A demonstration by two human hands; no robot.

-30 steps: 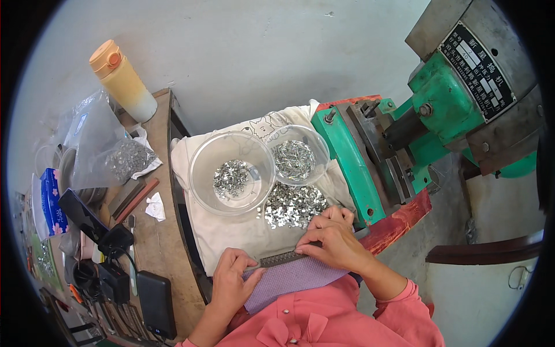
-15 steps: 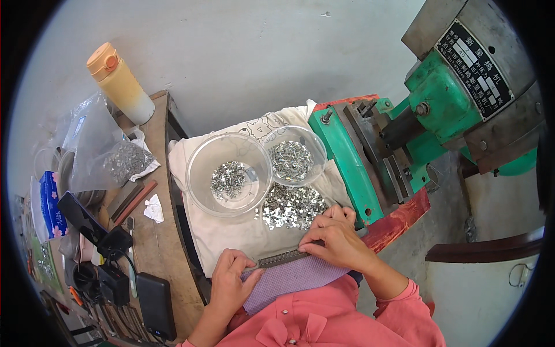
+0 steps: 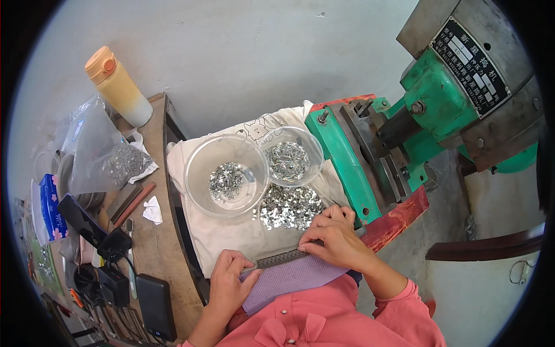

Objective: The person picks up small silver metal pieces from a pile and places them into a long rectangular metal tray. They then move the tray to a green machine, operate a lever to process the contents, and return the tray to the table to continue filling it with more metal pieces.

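My left hand [image 3: 226,284] pinches the left end of a narrow dark metal strip [image 3: 280,258] that lies across a purple cloth [image 3: 289,279] on my lap. My right hand [image 3: 331,235] rests on the strip's right end, fingertips at the edge of a loose pile of small shiny metal pieces [image 3: 288,206] on a white cloth [image 3: 231,236]. Behind the pile stand two clear plastic bowls: a large one [image 3: 226,182] and a smaller one [image 3: 291,155], both holding more metal pieces.
A green press machine [image 3: 416,121] on a red base [image 3: 399,215] stands right of the cloth. On the wooden bench at left are an orange-capped bottle [image 3: 114,84], a clear bag of metal parts [image 3: 104,153], a blue box [image 3: 51,207] and black devices [image 3: 156,305].
My right hand has shifted slightly along the strip near the pile. The left hand keeps its hold on the strip's left end. Bowls and pile are unmoved.
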